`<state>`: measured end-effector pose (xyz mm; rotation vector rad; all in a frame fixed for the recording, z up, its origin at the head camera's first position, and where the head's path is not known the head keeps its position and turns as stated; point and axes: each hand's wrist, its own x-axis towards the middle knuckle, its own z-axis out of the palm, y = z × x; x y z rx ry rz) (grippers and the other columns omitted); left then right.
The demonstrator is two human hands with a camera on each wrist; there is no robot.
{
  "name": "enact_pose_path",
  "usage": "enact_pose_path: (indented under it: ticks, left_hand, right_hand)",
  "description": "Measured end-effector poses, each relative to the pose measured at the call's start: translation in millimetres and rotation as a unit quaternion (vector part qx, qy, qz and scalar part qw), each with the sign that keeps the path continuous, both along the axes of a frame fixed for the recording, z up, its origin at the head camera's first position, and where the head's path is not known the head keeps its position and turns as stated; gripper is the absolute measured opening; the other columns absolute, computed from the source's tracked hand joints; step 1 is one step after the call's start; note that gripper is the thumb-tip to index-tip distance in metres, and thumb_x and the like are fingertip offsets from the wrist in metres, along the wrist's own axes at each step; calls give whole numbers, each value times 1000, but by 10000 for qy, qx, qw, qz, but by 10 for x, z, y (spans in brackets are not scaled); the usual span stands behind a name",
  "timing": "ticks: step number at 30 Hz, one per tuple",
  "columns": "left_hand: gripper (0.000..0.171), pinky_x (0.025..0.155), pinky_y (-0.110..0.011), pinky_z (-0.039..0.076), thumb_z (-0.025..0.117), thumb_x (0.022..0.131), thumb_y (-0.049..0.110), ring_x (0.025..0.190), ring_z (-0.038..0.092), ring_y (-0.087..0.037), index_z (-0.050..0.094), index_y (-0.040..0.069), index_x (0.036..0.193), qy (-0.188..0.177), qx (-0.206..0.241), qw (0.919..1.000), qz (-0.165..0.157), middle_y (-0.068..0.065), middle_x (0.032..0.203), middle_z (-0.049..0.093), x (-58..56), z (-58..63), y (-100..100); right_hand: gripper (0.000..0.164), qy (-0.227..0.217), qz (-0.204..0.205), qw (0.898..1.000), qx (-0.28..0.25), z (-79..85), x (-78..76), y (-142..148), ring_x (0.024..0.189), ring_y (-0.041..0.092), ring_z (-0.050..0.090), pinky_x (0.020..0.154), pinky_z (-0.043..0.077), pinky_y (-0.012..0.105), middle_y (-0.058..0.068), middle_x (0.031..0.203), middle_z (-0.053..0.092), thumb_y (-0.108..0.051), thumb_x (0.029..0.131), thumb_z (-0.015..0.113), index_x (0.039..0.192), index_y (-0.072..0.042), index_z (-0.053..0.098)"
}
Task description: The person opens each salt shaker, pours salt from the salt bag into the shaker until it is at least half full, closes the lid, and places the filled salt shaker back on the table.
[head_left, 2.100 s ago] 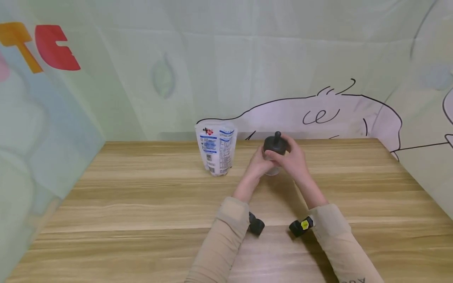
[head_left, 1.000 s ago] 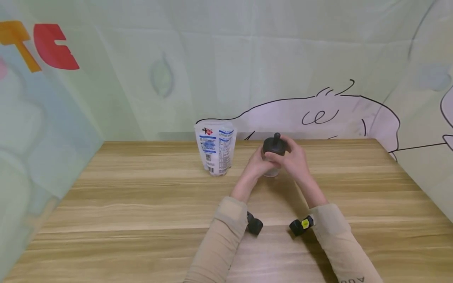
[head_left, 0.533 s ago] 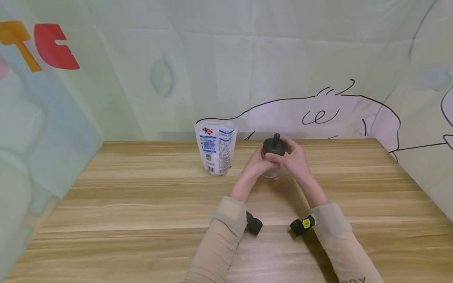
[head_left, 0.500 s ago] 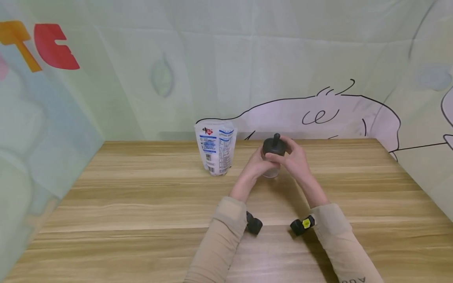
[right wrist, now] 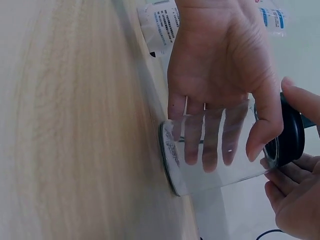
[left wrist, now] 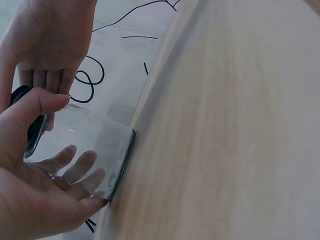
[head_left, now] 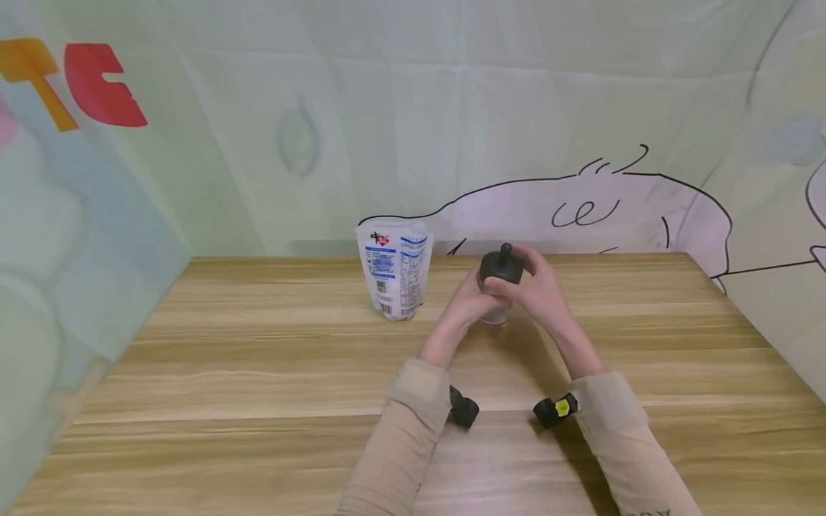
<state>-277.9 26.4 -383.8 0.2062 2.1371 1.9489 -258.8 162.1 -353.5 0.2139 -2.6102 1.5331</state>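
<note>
A clear glass jar with a black lid and a knob on top stands upright on the wooden table, near its back edge. Around the glass body curls my left hand; its fingers show through the wall of the jar in the right wrist view. My right hand grips the lid from the side, thumb in front and fingers behind. In the left wrist view, the base of the glass jar meets the tabletop. A greyish speckled patch shows near the base in the right wrist view.
To the left of the jar stands a white printed pouch with blue and red markings. A printed cloth backdrop rises behind the table. Black wrist cameras sit at both cuffs.
The jar has shifted very slightly toward me. My right forearm has swung a little outward to the right. Both hands keep their hold, and the pouch stays put.
</note>
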Motion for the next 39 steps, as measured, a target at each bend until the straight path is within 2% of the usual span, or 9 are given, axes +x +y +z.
enact_pose_path:
  ticks: [12, 20, 25, 36, 39]
  left_hand:
    - [69, 114, -47, 29, 75, 74, 9, 131, 47, -27, 47, 17, 137, -54, 64, 10000, 40, -6, 141, 53, -1, -5, 30]
    - [69, 114, -46, 30, 73, 75, 8, 132, 46, -26, 47, 16, 138, 68, -34, 10000, -17, -6, 141, 52, -6, 4, 27]
    - [70, 114, -46, 29, 73, 74, 10, 132, 45, -26, 46, 17, 139, 96, -105, 9999, -21, -6, 142, 51, -11, -3, 20]
    - [70, 114, -46, 30, 74, 77, 12, 134, 45, -24, 46, 22, 140, 594, -228, 9976, -282, -4, 143, 51, -49, -23, 34]
    - [71, 115, -48, 29, 74, 77, 13, 135, 43, -24, 45, 23, 141, 550, -241, 9979, -259, -3, 144, 50, -42, -11, 21]
  right_hand:
    - [79, 40, -234, 9997, 38, -8, 2, -47, 142, 36, 32, 116, 23, 57, 16, 148, 43, -31, 79, 79, 142, -5, 40]
    - [69, 233, -198, 9995, 15, -26, -9, -65, 139, 37, 36, 114, 25, 58, 17, 144, 47, -25, 81, 76, 139, -5, 44]
    - [68, 193, -157, 9997, 87, -31, -10, -55, 140, 39, 34, 114, 25, 59, 18, 147, 44, -25, 83, 73, 141, -5, 43]
    - [66, 144, 27, 9998, -120, -51, -13, -50, 142, 40, 31, 115, 25, 57, 21, 149, 40, -19, 86, 67, 144, -4, 39]
    - [68, 110, 123, 9998, -144, -46, -11, -48, 143, 40, 28, 115, 25, 57, 19, 151, 37, -21, 86, 67, 145, -5, 38]
